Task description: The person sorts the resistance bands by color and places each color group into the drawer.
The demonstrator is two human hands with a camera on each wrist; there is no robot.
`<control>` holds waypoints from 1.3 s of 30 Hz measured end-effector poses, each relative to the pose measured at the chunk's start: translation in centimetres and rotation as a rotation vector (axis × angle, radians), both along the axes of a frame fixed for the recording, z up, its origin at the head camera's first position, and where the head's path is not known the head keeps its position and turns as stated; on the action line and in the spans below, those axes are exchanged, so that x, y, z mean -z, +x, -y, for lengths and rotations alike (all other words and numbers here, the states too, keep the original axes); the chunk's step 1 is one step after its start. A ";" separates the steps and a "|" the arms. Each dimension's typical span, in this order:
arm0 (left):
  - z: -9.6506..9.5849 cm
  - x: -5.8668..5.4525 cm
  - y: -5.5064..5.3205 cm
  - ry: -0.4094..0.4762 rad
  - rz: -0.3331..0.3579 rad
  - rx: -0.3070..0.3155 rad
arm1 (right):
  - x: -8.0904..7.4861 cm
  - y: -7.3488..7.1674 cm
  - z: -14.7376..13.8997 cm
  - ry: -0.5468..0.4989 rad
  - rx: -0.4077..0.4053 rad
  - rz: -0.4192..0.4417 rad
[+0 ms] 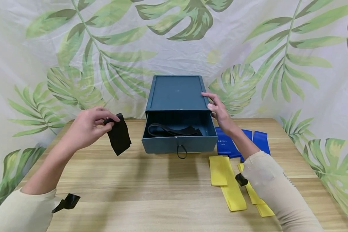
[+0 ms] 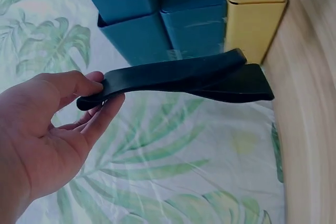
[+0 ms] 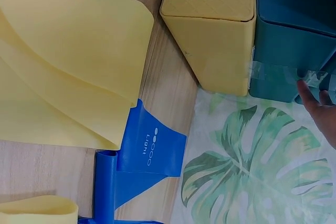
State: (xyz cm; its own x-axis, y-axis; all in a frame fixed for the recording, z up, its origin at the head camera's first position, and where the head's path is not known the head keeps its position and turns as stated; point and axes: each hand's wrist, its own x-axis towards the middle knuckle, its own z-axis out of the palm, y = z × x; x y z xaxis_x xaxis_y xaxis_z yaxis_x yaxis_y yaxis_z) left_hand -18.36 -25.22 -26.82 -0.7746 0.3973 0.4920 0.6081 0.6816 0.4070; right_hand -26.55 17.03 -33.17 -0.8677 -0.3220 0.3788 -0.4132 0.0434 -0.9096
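Note:
My left hand (image 1: 88, 127) pinches one end of a folded black resistance band (image 1: 119, 137), left of a dark blue drawer box (image 1: 177, 93). In the left wrist view the band (image 2: 173, 74) extends in flat layers from between thumb and fingers. The top drawer (image 1: 162, 145) is pulled out and has a dark cord loop (image 1: 181, 152) on its front. Inside lies another looped black band (image 1: 174, 130). My right hand (image 1: 220, 111) rests on the right edge of the box, fingers extended over its top and side.
Blue bands (image 1: 226, 143), one printed "Light", lie on the wooden table (image 1: 162, 199) right of the box. Yellow bands (image 1: 233, 190) lie nearer, partly under my right arm. A yellow unit (image 3: 215, 45) sits below the blue ones. Leaf-printed cloth (image 1: 177, 48) hangs behind.

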 end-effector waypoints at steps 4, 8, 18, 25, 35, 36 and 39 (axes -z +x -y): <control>-0.7 -1.0 0.3 0.065 0.029 -0.019 | 0.1 0.0 -0.1 -0.003 0.002 0.002; -1.2 -2.3 0.7 0.167 0.092 -0.053 | 0.2 -0.1 -0.2 0.007 0.002 0.002; -2.6 -5.6 1.3 0.759 0.217 0.135 | -0.1 -0.1 0.0 0.000 0.008 0.005; -4.4 -8.0 1.9 0.889 0.128 0.217 | 0.1 -0.1 0.1 0.012 0.011 0.003; -7.8 -9.6 2.5 1.001 0.123 0.344 | 0.2 0.0 0.1 -0.012 0.008 -0.001; -8.2 -9.7 2.4 1.003 0.126 0.356 | 0.2 0.0 0.1 -0.013 0.008 0.000; -9.4 -9.9 2.3 0.998 0.137 0.382 | 0.2 -0.1 0.1 -0.018 0.008 0.003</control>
State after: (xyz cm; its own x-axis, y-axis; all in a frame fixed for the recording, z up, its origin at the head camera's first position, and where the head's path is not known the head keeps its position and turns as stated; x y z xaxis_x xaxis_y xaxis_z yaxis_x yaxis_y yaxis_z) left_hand -16.04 -15.85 -16.94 -0.7574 0.0916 0.6465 0.6176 -0.2206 0.7549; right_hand -26.64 16.91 -33.37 -0.8711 -0.3084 0.3822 -0.4106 0.0302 -0.9113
